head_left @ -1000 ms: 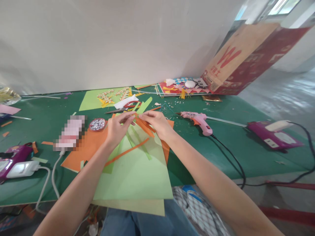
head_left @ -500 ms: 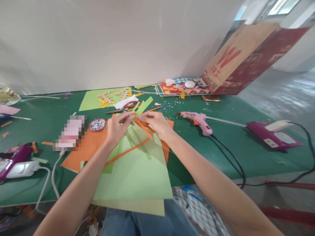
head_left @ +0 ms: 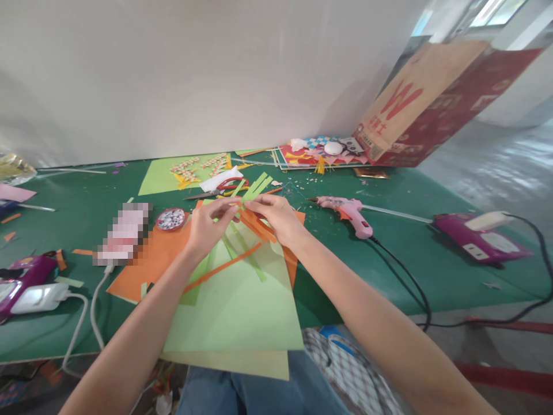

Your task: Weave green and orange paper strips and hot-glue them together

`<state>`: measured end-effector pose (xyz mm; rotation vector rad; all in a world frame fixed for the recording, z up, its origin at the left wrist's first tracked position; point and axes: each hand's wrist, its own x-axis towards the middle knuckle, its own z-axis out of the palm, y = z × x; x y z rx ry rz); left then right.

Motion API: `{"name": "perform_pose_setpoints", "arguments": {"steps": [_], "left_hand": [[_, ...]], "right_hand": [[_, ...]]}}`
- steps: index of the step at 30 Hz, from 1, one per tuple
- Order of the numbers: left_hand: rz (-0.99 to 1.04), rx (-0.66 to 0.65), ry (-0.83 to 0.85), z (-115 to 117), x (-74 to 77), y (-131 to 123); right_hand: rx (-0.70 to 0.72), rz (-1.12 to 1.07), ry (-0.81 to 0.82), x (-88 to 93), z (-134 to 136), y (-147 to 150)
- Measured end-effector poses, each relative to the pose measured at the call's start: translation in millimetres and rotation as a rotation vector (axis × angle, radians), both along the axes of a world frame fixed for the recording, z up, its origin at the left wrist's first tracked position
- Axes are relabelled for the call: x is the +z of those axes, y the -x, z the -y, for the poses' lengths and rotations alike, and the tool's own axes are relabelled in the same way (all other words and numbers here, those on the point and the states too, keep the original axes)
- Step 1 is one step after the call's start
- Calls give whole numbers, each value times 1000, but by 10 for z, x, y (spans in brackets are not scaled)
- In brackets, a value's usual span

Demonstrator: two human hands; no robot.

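My left hand point(head_left: 212, 223) and my right hand point(head_left: 276, 214) meet above the sheets, both pinching a small bundle of paper strips. Light green strips point(head_left: 257, 185) fan out past the fingertips, away from me. Orange strips point(head_left: 257, 225) slant down toward me beneath my right hand. Where the strips cross is partly hidden by my fingers. Below lies a pale green sheet point(head_left: 246, 317), with a loose orange strip point(head_left: 222, 268) and a green strip point(head_left: 254, 265) on it. An orange sheet point(head_left: 168, 251) shows underneath at the left.
Scissors point(head_left: 203, 196) with red handles lie behind my hands. A round dish point(head_left: 171, 219) of small pieces sits left. A pink glue gun point(head_left: 352, 214) rests right, its cord running to the table edge. A purple power strip point(head_left: 479, 236) and a paper bag point(head_left: 415, 98) stand farther right.
The green strips at my fingertips have spread into separate ends. The orange strips have shifted slightly right. My hands stay in nearly the same place, still pinching.
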<state>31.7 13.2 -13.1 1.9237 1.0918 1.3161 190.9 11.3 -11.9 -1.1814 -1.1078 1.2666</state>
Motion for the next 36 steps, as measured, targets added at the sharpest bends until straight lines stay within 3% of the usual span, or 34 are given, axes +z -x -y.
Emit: {"name": "perform_pose_setpoints", "arguments": {"steps": [21, 29, 36], "left_hand": [[75, 15, 70, -16, -22, -13], [72, 122, 43, -26, -7, -8], [70, 103, 67, -17, 6, -10]], "right_hand": [[7, 15, 26, 40, 22, 11], [64, 221, -82, 52, 23, 12], [91, 253, -84, 25, 16, 18]]}}
